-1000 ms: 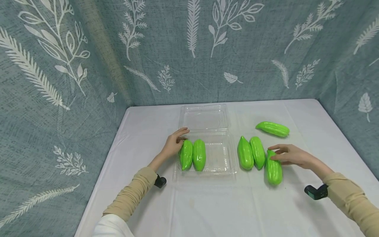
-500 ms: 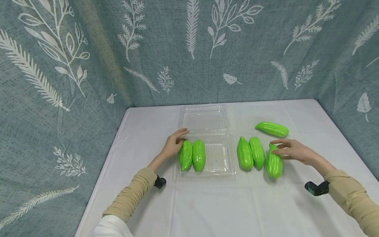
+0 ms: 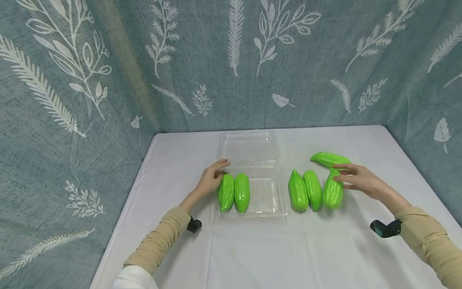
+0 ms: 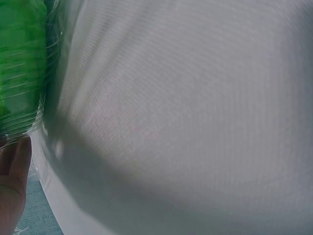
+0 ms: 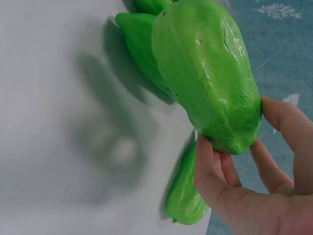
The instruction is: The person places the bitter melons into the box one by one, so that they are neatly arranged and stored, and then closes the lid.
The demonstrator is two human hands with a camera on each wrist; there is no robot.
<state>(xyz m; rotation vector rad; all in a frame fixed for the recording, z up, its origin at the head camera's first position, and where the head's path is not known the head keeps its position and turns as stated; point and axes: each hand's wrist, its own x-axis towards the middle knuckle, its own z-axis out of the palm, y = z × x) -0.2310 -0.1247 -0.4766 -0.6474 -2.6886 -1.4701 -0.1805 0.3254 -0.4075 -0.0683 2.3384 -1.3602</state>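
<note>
Fingers of the right hand (image 3: 355,180) pinch the narrow tip of a bright green ridged plastic gourd (image 3: 333,193), thumb on one side and fingertips (image 5: 210,161) on the other, as the right wrist view shows plainly. That gourd's far end is raised, while its blunt end sits low by the white tablecloth (image 3: 274,249). Just beside the gourd, on the side away from the palm, two more green gourds (image 3: 306,189) lie side by side, touching each other. Beyond the fingertips, a fourth loose green gourd (image 3: 326,159) lies crosswise, partly hidden behind the fingers.

The left hand (image 3: 211,178) rests at the near-left rim of a clear plastic clamshell box (image 3: 265,192), with relaxed, slightly bent fingers touching the box edge next to the nearer of a pair of green gourds (image 3: 234,192) lying inside it. The pair sits right at the fingertips, parallel and touching each other. The box's open lid (image 3: 249,146) lies flat just beyond the fingers. The left wrist view shows only a fingertip (image 4: 14,181) against the clear wall.
</note>
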